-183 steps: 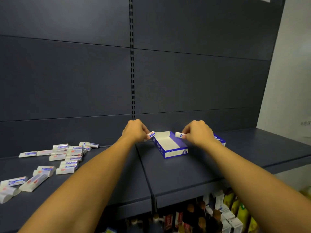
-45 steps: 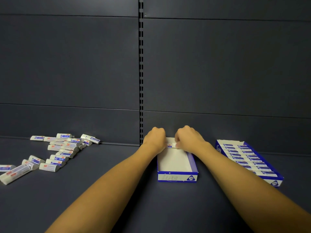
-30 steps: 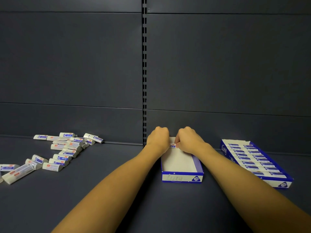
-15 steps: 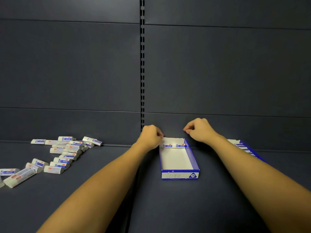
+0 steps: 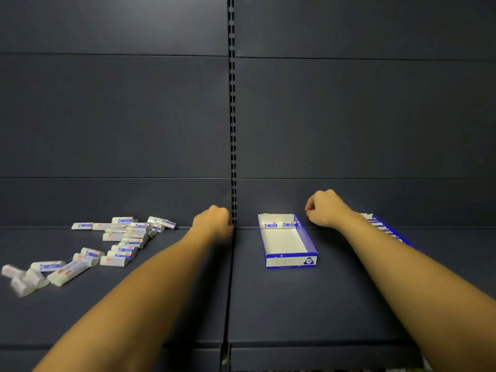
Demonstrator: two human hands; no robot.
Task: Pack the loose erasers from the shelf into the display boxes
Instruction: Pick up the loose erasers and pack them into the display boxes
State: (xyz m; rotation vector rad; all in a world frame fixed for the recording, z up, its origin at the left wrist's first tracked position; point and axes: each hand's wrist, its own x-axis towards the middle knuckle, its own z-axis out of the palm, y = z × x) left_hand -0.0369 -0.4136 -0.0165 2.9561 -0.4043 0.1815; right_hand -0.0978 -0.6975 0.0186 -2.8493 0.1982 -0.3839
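I see the dark shelf [image 5: 281,304] spanning the whole lower view, backed by dark wall panels [image 5: 107,116] that are split by a slotted upright [image 5: 233,130]. My two bare forearms reach in from the bottom edge. My left hand [image 5: 213,222] sits at the foot of the upright, well to the left of the open box, its fingers curled into a loose fist with nothing visible in it. My right hand [image 5: 323,209] hangs just past the box's far right corner, fingers likewise curled under and, as far as I can see, holding nothing. The open display box [image 5: 291,260], blue outside and white inside, lies lengthwise between the hands; two erasers [image 5: 280,225] lie end to end across its far end, and the rest of its floor is bare. A second display box [image 5: 386,229], partly hidden behind my right forearm, shows a row of packed erasers. The loose erasers [image 5: 126,240], white with blue or red labels, lie scattered on the left part of the shelf, well apart from both boxes; those nearest the left edge are blurred.
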